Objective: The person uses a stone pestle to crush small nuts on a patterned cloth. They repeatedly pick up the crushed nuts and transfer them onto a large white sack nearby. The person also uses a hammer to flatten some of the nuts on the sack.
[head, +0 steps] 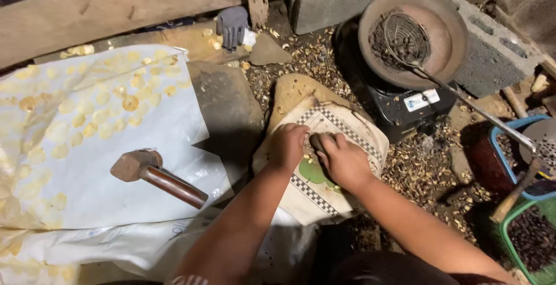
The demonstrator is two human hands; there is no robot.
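Observation:
My left hand (288, 145) and my right hand (343, 159) rest close together on a worn cloth sack (341, 131) with a checkered band and a green patch. Both hands have their fingers curled around something small and dark between them; what it is stays hidden. The sack lies over a flat stone (292, 91). A hammer (155, 175) with a rusty head and a reddish handle lies on a white plastic sheet (87, 163) to the left of my left hand.
Flattened yellow pieces (110, 114) lie spread over the sheet. A black stove (405, 103) carries a round pan (446, 36) with a wire scoop (407, 39). Blue (501, 131) and green (512, 215) baskets stand at the right. Shell scraps litter the ground; a grey glove (233, 26) lies behind.

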